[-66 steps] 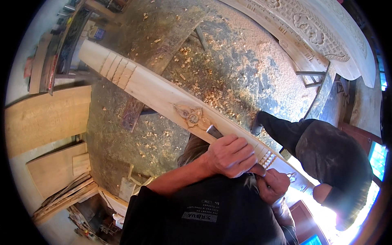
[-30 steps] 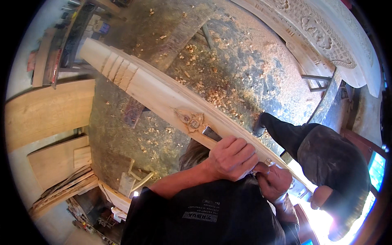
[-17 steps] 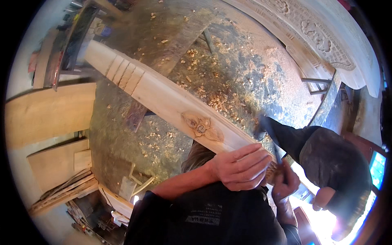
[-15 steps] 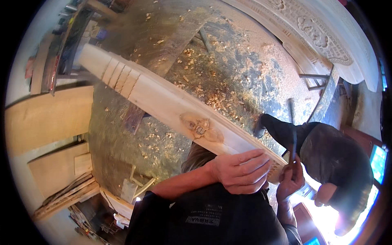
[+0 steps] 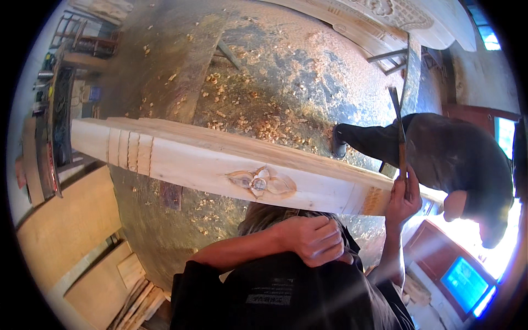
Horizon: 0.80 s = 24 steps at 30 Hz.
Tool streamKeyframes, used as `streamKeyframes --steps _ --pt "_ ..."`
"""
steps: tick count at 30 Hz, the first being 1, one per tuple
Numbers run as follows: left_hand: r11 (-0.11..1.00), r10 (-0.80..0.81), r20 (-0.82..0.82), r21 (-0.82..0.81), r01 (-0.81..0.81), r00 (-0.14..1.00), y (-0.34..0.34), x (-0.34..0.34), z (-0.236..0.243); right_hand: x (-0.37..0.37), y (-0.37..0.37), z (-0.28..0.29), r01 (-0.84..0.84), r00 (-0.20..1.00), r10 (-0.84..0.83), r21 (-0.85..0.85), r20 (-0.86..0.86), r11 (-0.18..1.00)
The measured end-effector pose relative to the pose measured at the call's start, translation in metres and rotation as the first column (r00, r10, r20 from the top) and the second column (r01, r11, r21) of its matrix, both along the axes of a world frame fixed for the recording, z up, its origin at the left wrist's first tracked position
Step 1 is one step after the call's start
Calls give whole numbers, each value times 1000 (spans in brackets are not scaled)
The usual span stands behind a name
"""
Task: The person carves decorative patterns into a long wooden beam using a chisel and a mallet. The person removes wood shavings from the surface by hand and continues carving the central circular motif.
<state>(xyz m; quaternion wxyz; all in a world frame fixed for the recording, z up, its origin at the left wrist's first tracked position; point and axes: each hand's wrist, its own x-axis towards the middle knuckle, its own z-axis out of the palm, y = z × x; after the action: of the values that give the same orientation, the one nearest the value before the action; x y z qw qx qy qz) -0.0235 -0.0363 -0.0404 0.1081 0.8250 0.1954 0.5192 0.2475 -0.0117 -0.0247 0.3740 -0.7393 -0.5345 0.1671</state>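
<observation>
A long pale wooden beam [image 5: 192,175] runs across in front of me. Its near face bears a carved flower with leaves [image 5: 260,183], a band of small cuts toward the right end, and several scalloped grooves at the left. My left hand [image 5: 319,240] is closed in front of my dark shirt, apart from the beam; whatever may be inside its fingers is hidden. Upright in my right hand [image 5: 404,199], beside the beam's right end, stands a long thin carving chisel [image 5: 401,126] with a dark upper end and a brownish lower part, fingers wrapped round it.
Another person in dark clothes [image 5: 456,154] bends over close on the right. Wood shavings [image 5: 275,125] litter the floor. A large carved panel [image 5: 379,25] rests at the far right on a stand. Boards [image 5: 71,209] lean at the left, near a cluttered shelf.
My left hand has come off the beam toward my body and closed. In view, the beam lies more level. My right hand has risen a little with the chisel.
</observation>
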Motion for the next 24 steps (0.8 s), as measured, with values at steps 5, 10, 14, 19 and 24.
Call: streamKeyframes --steps 5,10,14,19,24 --pt "990 -30 -78 -140 19 996 -10 -25 -10 -8 2 1 9 999 -11 46 44 999" --pt "985 28 -115 -165 -47 993 -14 -34 -14 -8 2 3 2 996 -4 29 93 1000" --pt "987 39 -141 -151 -61 989 -17 -40 -15 -12 2 5 24 999 -24 19 35 1000" --pt "977 106 -194 -162 -139 975 -22 -52 -9 -13 3 4 10 1000 -11 73 12 997" --pt "895 374 -248 -157 -418 894 -24 -73 5 -10 6 3 -24 997 16 115 74 993"
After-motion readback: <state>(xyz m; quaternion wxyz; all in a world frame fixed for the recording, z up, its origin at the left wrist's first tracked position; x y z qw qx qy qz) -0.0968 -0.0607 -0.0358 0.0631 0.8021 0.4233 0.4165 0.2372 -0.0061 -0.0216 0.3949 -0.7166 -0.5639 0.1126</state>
